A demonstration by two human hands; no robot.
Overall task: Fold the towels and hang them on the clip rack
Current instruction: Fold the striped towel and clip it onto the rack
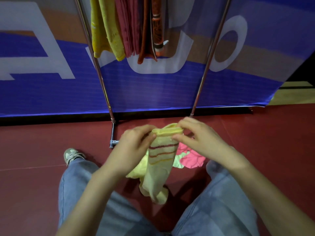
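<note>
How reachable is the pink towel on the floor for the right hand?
Probably not yet: the right hand pinches the top edge of the striped towel. The pink towel lies uncovered below it, so letting go should free the way.

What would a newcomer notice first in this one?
At centre, the left hand and right hand pinch the top edge of a pale yellow striped towel. Above, yellow and red towels hang between the rack's metal poles; a pink cloth lies on the floor below.

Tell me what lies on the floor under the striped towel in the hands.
A pink towel and a pale yellow towel lie on the red floor. The striped towel covers the middle of that pile.
</note>
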